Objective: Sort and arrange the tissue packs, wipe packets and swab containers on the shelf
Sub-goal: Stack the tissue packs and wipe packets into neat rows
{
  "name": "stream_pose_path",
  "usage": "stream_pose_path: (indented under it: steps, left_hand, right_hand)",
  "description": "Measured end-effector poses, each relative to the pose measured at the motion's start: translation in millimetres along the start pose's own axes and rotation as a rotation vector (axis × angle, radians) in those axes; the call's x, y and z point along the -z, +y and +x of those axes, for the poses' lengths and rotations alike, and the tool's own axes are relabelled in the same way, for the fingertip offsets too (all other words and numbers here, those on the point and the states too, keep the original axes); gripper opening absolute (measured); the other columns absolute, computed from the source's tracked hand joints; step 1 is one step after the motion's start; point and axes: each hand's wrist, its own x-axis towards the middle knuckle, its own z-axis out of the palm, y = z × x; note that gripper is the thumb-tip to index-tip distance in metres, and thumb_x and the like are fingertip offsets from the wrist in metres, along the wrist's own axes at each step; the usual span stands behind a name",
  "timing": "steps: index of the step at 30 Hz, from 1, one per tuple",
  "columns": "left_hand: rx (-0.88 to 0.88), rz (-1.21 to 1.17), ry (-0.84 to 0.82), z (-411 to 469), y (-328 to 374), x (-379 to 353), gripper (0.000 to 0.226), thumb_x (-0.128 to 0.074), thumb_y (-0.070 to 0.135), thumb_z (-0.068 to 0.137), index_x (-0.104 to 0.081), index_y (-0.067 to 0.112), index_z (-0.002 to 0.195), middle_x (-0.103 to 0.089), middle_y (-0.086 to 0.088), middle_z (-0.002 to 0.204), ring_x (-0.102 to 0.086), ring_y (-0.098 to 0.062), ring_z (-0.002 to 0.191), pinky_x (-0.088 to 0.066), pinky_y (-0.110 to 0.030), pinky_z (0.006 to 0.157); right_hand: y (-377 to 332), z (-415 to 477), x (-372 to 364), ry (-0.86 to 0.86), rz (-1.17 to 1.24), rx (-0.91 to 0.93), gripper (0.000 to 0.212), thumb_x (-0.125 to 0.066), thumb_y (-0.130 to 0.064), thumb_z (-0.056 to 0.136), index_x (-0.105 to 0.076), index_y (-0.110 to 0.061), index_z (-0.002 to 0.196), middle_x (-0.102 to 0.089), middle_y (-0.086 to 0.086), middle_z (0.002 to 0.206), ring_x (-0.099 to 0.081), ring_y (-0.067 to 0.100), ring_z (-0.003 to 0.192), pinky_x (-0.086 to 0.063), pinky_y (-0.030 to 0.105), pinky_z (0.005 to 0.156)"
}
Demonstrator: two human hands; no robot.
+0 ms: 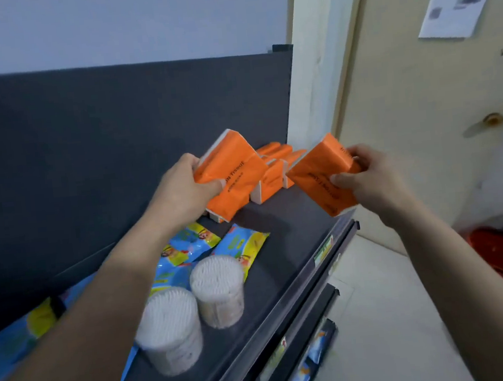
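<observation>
Orange tissue packs fill both grips: my left hand [182, 190] holds one pack [230, 174], my right hand [365, 176] another [322, 174], both lifted, I judge, to join the row [273, 169] at the dark shelf's [282, 267] end. Swab containers [218, 288] and wipe packets [243, 246] lie nearer; a cream door [421, 112] stands alongside.

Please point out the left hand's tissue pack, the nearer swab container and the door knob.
Left-hand tissue pack [236, 168], head view, orange face.
Nearer swab container [167, 316], head view, top.
Door knob [493, 120], head view, centre.
</observation>
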Motion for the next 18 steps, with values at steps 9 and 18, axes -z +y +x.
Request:
stream_pose_path:
  steps: [9,18]
  left_hand:
    - [0.166,0.064,0.075,53,-6,-28,0.026,-0.065,0.031,0.083,-0.050,0.019,0.100,-0.055,0.007,0.089,-0.054,-0.005,0.076,-0.038,-0.023,0.057]
    - [0.297,0.284,-0.013,85,7,-100,0.035,-0.074,0.022,0.075,-0.057,0.012,0.104,-0.051,-0.006,0.099,-0.053,-0.017,0.082,-0.038,-0.025,0.065]
  right_hand:
    - [33,108,-30,-0.159,-0.141,0.053,0.038,-0.068,-0.016,0.065,-0.059,-0.034,0.098,-0.058,-0.010,0.077,-0.060,0.024,0.086,-0.049,0.050,0.088]
    - [64,198,-48,-0.546,-0.518,0.308,0.051,-0.072,-0.025,0.067,-0.059,-0.038,0.115,-0.052,0.008,0.124,-0.040,0.037,0.120,-0.033,0.046,0.102]
